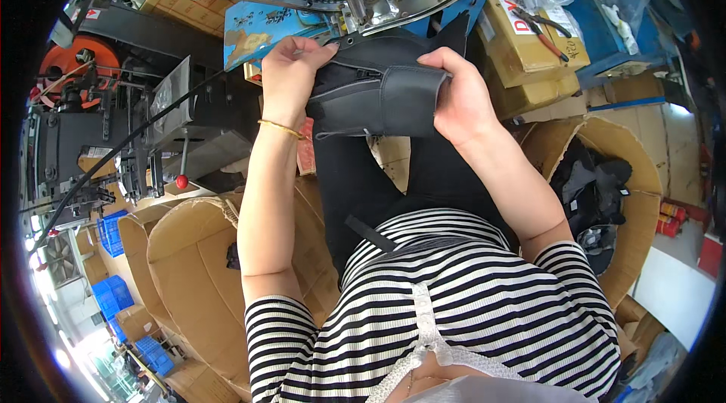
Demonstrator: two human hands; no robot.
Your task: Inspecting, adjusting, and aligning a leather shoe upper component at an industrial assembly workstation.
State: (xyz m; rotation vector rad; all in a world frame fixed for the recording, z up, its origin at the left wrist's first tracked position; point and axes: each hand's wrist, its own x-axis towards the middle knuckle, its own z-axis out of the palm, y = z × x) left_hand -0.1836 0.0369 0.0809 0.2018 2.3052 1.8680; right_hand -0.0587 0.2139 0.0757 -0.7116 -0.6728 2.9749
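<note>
Stretched between my two hands is a black sewn piece [352,110] with stitched seams, overlapping panels and a row of small holes along its far edge; its exact kind I cannot make out. My left hand [291,74] pinches its upper left part between thumb and fingers. At the other end, my right hand [465,100] grips the folded right flap, thumb on top, most fingers hidden behind. The piece hangs above my lap, just before the blue worktop [261,29] of a metal machine [378,6].
At the upper right, pliers [544,34] lie on a stacked carton [522,55] beside clear plastic. An open carton [643,214] at right holds several black pieces. Large cartons [193,259] stand at left, below a dark machine with an orange wheel [79,70] and red-knobbed lever [181,181].
</note>
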